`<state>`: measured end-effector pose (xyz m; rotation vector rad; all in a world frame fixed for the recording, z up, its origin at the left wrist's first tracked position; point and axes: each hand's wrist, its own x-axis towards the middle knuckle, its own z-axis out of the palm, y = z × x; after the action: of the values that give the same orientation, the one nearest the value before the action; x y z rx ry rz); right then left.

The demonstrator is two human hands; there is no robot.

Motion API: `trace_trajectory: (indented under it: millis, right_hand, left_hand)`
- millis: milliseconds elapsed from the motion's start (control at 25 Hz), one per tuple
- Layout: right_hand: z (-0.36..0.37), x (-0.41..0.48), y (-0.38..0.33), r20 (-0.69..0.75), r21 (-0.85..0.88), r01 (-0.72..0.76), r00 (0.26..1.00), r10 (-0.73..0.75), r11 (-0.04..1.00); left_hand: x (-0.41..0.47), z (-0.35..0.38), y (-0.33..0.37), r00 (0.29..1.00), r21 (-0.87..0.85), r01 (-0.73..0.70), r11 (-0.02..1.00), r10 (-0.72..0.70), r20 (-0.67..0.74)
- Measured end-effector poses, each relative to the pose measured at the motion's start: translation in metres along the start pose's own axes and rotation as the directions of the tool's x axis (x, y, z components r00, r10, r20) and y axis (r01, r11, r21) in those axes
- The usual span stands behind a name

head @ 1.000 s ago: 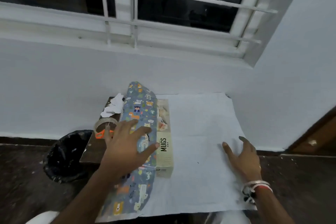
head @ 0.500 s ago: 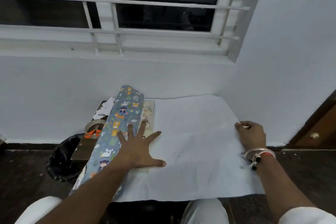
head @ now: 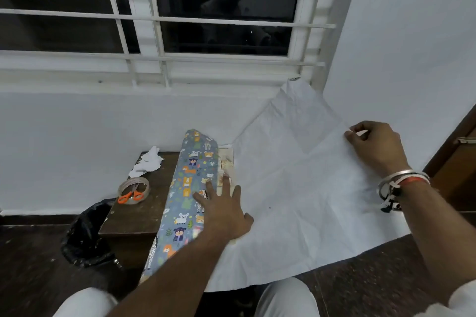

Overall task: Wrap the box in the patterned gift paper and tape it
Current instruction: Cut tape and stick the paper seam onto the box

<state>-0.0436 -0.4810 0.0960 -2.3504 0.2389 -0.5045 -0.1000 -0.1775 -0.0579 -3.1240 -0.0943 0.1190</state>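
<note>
Thin, white-backed paper (head: pixel 296 188) lies print side down across the table (head: pixel 134 216). Its left flap (head: pixel 185 193), blue with cartoon animals, is folded up and over the box (head: pixel 226 165), a long cream carton. Only a narrow strip of the box top shows, between the flap and the flat sheet. The left hand (head: pixel 224 211) lies flat with straight, spread fingers, pressing the flap edge and the box top together. The right hand (head: pixel 373 144) pinches the sheet's right edge between thumb and fingers and holds it raised off the table, while the far corner leans on the wall (head: pixel 412 59). Its creases and sag suggest that the paper is light, limp and easily torn or wrinkled. It is best held at the edge, as here, and drawn over with an even pull. The box looks stiff and light, so it is likely to slide unless pinned from above. To its left sits a roll of tape (head: pixel 144 183) with orange scissors (head: pixel 130 196) at its ring, and white scraps (head: pixel 149 162) lie behind them. A black bin (head: pixel 85 234) stands beside the table.
</note>
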Motion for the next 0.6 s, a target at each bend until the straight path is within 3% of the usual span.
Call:
trace_trajectory:
  millis: [200, 360, 480, 600]
  right_hand:
    - [-0.002, -0.004, -0.043, -0.008, -0.048, 0.092, 0.996, -0.092, 0.995]
    - [-0.001, -0.009, -0.102, 0.044, -0.019, 0.182, 0.983, -0.181, 0.983]
    - [0.005, -0.016, -0.161, 0.176, 0.057, 0.221, 0.958, -0.228, 0.974]
    - [0.028, -0.030, -0.221, 0.344, 0.153, 0.247, 0.894, -0.286, 0.957]
  left_hand:
    - [0.003, 0.000, -0.001, 1.000, 0.049, 0.008, 0.999, -0.007, -0.002]
    - [0.006, -0.006, -0.007, 1.000, -0.011, -0.028, 1.000, 0.028, 0.008]
    - [0.008, -0.014, -0.021, 0.998, -0.112, -0.060, 0.992, 0.056, -0.035]
    - [0.006, -0.028, -0.037, 0.988, -0.321, -0.123, 0.939, 0.087, -0.125]
